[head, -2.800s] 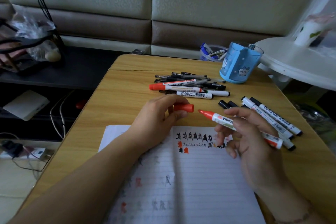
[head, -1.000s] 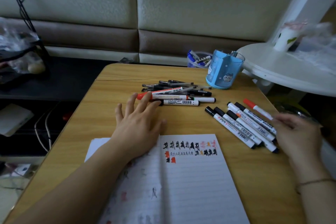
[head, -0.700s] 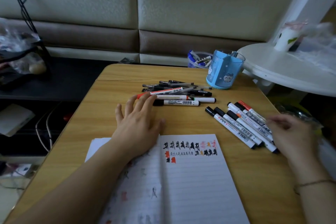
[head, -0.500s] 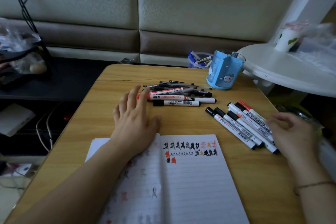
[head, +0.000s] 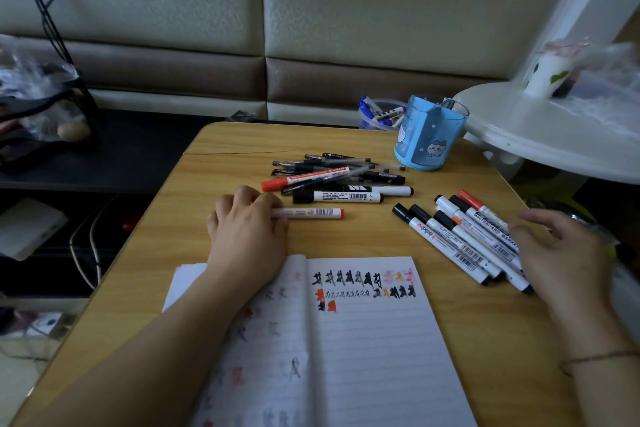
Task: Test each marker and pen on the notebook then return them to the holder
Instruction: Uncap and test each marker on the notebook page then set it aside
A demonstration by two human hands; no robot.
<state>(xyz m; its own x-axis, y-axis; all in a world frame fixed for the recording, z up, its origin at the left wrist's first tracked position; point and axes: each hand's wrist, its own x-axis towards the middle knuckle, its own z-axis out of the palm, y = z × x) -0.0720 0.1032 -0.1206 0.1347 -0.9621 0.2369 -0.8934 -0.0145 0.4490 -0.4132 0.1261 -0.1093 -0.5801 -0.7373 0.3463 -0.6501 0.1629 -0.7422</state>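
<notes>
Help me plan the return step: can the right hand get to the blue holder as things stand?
Probably yes: the right hand is open and holds nothing, and bare table lies between it and the blue holder.

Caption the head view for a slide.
Left hand grips a red-capped marker beside the open notebook; blue holder waits.

white round side table (head: pixel 561 139) right with a cup (head: pixel 545 74); plastic bag (head: pixel 33 94) on dark shelf (head: pixel 121 149) left; padded wall (head: pixel 311 10) behind
</notes>
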